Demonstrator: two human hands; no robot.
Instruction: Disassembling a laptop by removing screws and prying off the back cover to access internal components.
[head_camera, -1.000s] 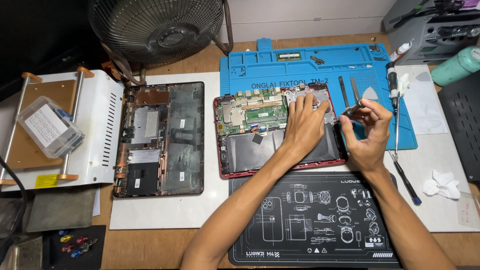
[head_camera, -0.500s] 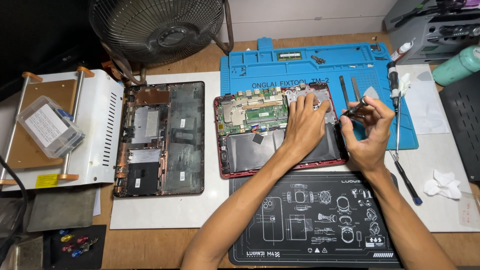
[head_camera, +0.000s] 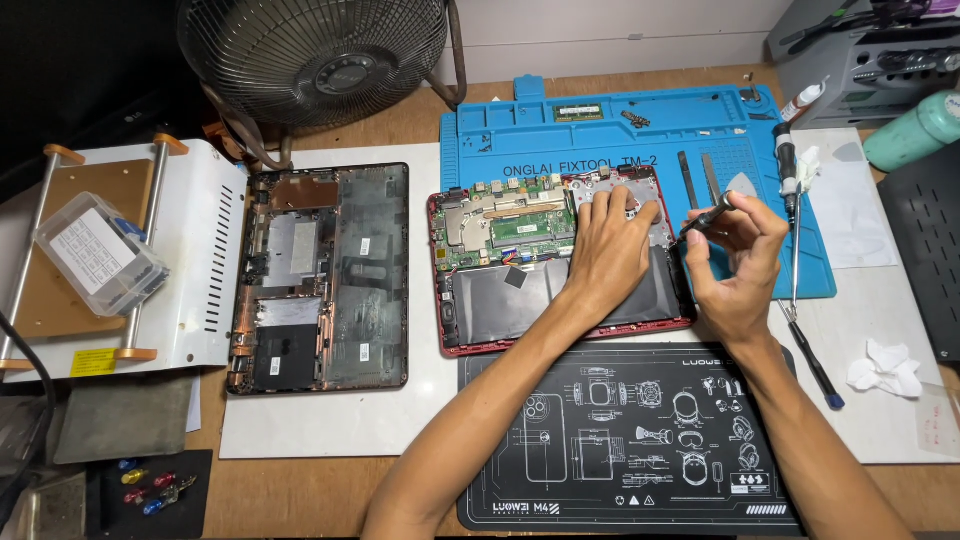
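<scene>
Left hand flat, released, on opened laptop; right hand beside it, grasping screwdriver.

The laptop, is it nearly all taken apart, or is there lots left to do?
The bottom cover is already off and lies to the side. Right now the left hand presses on the open red laptop, and the right hand holds a small dark tool at its edge. The green board and the black battery are still inside, so plenty seems left.
</scene>
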